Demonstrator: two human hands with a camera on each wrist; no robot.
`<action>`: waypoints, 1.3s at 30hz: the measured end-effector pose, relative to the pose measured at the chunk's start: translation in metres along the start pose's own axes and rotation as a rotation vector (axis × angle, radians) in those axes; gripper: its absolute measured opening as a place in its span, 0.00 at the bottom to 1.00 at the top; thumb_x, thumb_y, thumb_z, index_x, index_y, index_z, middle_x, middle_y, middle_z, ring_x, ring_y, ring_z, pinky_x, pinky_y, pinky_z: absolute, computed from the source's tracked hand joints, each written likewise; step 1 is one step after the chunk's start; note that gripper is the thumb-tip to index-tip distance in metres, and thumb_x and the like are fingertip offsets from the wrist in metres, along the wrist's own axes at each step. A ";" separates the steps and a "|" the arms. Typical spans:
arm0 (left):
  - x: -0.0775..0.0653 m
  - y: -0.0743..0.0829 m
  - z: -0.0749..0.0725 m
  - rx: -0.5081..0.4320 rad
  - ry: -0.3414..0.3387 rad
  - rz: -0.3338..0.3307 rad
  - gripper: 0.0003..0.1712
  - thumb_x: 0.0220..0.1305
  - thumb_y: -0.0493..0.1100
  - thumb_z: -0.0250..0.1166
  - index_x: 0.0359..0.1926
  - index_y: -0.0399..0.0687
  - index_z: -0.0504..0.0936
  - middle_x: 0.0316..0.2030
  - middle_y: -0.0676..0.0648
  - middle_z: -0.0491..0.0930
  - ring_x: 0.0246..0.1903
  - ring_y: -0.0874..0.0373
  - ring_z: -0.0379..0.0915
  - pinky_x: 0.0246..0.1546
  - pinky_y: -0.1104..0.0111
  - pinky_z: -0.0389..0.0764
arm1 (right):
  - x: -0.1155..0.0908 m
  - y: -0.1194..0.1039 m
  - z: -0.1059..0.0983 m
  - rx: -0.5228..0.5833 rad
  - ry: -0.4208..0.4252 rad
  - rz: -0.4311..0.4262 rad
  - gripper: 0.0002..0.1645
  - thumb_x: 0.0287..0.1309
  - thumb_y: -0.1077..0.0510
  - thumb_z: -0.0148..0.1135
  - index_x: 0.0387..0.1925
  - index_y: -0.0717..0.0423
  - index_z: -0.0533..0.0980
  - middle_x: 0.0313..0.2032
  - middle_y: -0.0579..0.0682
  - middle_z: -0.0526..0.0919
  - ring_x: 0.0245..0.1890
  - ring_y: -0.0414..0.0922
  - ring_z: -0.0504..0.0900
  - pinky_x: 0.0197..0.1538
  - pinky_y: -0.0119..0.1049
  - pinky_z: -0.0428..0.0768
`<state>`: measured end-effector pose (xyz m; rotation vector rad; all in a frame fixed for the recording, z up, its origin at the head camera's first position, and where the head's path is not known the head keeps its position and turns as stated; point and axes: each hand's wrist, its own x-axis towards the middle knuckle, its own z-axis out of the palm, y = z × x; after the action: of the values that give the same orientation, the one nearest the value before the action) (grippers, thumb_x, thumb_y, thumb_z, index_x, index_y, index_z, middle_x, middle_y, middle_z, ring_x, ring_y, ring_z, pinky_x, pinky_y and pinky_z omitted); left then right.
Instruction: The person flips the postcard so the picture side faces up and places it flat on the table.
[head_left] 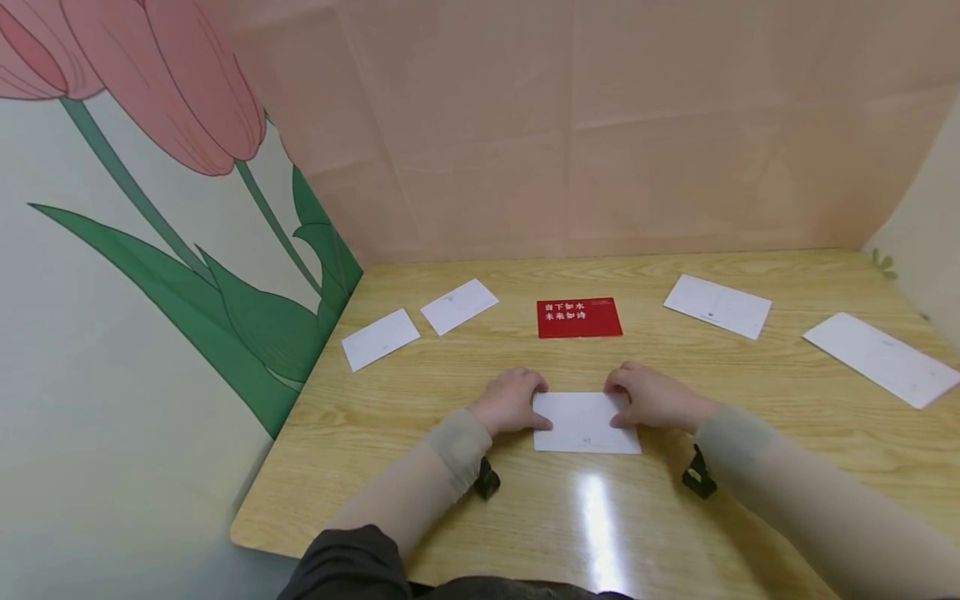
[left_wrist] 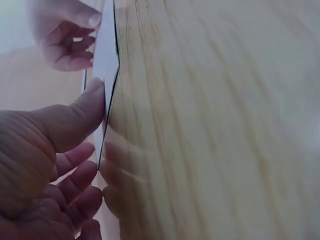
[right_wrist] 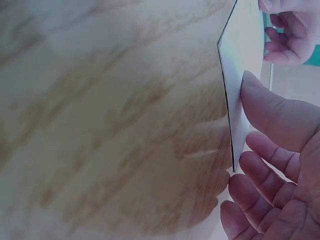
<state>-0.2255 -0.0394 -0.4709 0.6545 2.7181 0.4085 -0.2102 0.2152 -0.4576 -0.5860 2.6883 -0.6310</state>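
A white card (head_left: 581, 423) with a small printed mark near its lower edge lies in front of me on the table. My left hand (head_left: 513, 402) holds its left side, thumb on the near part and fingers at the far edge. Opposite it, my right hand (head_left: 654, 397) grips the right side in the same way. The left wrist view shows the left thumb (left_wrist: 82, 112) against the face of the card (left_wrist: 106, 55), whose edge is close to the wood. From the right wrist, the right thumb (right_wrist: 272, 107) presses the card (right_wrist: 237, 75), with curled fingers beside its end.
Beyond the hands, a red card (head_left: 579, 318) with white characters lies on the wooden table (head_left: 337, 467). Two white cards (head_left: 381, 340) (head_left: 459, 307) lie to the left, and two more (head_left: 717, 307) (head_left: 883, 357) to the right. A tulip-patterned wall (head_left: 187, 333) borders the left side.
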 end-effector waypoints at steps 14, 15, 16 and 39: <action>-0.004 0.000 -0.008 -0.032 0.000 -0.024 0.29 0.50 0.58 0.74 0.51 0.52 0.78 0.43 0.54 0.75 0.46 0.58 0.67 0.49 0.63 0.70 | -0.002 -0.001 -0.002 0.011 -0.014 0.039 0.28 0.47 0.52 0.75 0.50 0.56 0.77 0.46 0.52 0.76 0.44 0.49 0.72 0.52 0.51 0.74; -0.004 0.001 -0.009 -0.030 0.000 -0.022 0.29 0.50 0.57 0.75 0.50 0.52 0.78 0.43 0.54 0.75 0.46 0.57 0.67 0.49 0.63 0.70 | -0.003 -0.001 -0.003 0.014 -0.015 0.039 0.28 0.47 0.52 0.75 0.50 0.56 0.77 0.46 0.52 0.76 0.43 0.49 0.72 0.52 0.51 0.74; -0.005 0.001 -0.009 -0.025 -0.001 -0.021 0.28 0.50 0.57 0.74 0.50 0.52 0.79 0.43 0.54 0.74 0.46 0.57 0.67 0.48 0.63 0.70 | -0.003 -0.001 -0.003 0.016 -0.017 0.036 0.28 0.47 0.52 0.75 0.50 0.56 0.77 0.46 0.52 0.76 0.43 0.49 0.72 0.52 0.51 0.74; -0.004 0.000 -0.002 -0.045 0.020 -0.044 0.27 0.50 0.57 0.74 0.48 0.51 0.78 0.42 0.54 0.73 0.45 0.58 0.66 0.50 0.66 0.68 | -0.003 -0.002 -0.003 0.016 -0.018 0.037 0.27 0.47 0.53 0.75 0.48 0.56 0.77 0.44 0.52 0.75 0.43 0.50 0.71 0.51 0.51 0.73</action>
<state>-0.2230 -0.0419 -0.4679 0.5801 2.7284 0.4662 -0.2083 0.2162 -0.4537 -0.5338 2.6682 -0.6339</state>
